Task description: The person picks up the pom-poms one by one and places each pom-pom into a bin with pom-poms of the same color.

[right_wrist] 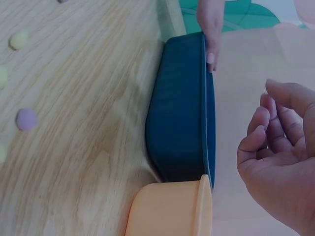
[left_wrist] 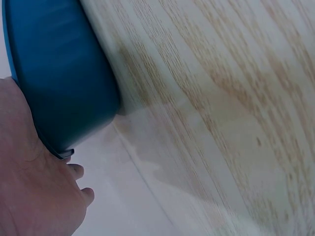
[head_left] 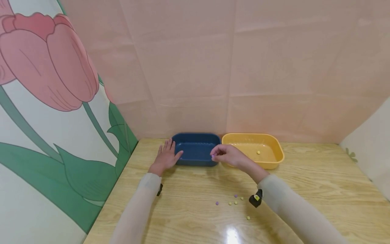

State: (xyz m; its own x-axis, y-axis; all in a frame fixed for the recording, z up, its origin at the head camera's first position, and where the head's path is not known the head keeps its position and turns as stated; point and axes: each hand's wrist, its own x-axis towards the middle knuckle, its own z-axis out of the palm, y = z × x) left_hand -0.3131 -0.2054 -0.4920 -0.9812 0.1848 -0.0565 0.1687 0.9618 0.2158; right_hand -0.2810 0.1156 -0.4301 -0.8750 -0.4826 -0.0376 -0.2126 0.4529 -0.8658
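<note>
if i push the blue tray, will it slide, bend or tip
The blue tray probably won't bend much, as its moulded-looking walls stand straight. It likely slides rather than tips, being wide and low. The left hand at its rim might steady it.

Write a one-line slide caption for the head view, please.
Left hand touching the left end of the blue tray; right hand's grip holding a purple ball near the tray's right end.

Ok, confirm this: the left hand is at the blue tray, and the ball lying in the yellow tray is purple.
Not quite: the ball lying in the yellow tray is yellow, not purple, as the head view shows. The left hand is at the blue tray.
</note>
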